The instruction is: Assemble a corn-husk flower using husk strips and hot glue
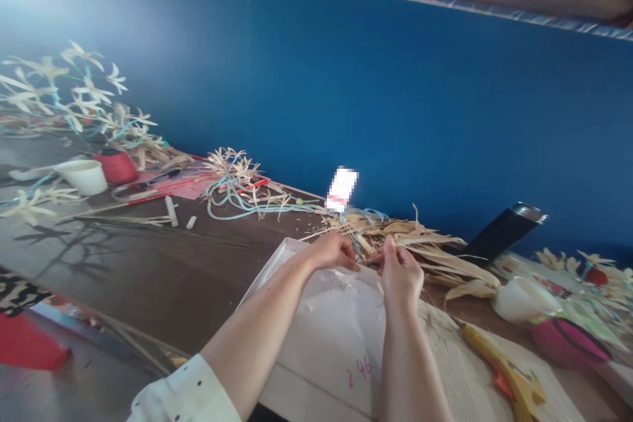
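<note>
My left hand [335, 250] is at the far edge of a shallow white cardboard box [336, 336], fingers curled downward and closed. Close beside it, my right hand [401, 271] is closed in a pinch, thumb upward. Whatever the fingers of either hand hold is too small or hidden to make out. Just beyond both hands lies a heap of dried corn husks [420, 241], its strips spreading to the right. Handwritten pink figures mark the box.
A yellow glue gun [504, 369] lies on paper at the right, near a white cup [527, 298]. A dark bottle [504, 234] leans by the blue partition [420, 99]. Leftward are husk flowers [232, 165], pale blue cords [222, 204], another cup [86, 177] and a red pouch-like object [116, 167].
</note>
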Demonstrator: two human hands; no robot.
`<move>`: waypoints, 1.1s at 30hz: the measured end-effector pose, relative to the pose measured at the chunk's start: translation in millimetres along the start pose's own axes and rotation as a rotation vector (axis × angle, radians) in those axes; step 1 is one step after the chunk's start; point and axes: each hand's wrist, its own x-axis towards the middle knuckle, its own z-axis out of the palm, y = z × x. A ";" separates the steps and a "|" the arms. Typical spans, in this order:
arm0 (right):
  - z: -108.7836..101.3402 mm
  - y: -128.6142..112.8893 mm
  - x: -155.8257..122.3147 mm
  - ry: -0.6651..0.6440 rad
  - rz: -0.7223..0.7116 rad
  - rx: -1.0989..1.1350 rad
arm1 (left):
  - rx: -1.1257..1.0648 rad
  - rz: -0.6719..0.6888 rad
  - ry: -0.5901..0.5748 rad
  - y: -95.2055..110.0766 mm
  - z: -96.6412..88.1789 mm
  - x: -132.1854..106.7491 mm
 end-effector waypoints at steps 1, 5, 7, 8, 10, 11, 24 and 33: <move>-0.1 1.8 1.0 0.007 0.002 0.011 | -0.008 0.003 0.001 0.2 -0.1 -0.1; 1.3 9.5 3.8 0.038 0.008 0.097 | -0.038 0.004 -0.024 1.9 -0.2 -0.7; 2.9 10.4 3.2 0.035 0.031 0.185 | -0.048 0.000 -0.028 2.3 0.0 -0.8; 3.5 9.9 2.7 0.024 0.048 0.243 | -0.052 -0.005 -0.022 2.3 -0.1 -0.7; 3.5 7.7 2.4 -0.003 0.098 0.377 | -0.062 -0.021 -0.002 2.0 -0.6 -0.4; 2.8 6.6 3.1 -0.014 0.127 0.446 | -0.067 -0.032 0.010 2.0 -1.2 -0.3; -0.7 -1.5 1.1 -0.450 0.400 0.788 | -0.194 -0.130 0.176 1.6 -1.8 0.4; 8.8 3.6 -3.4 -0.370 0.322 0.628 | -0.176 -0.068 0.085 -0.2 -1.2 2.5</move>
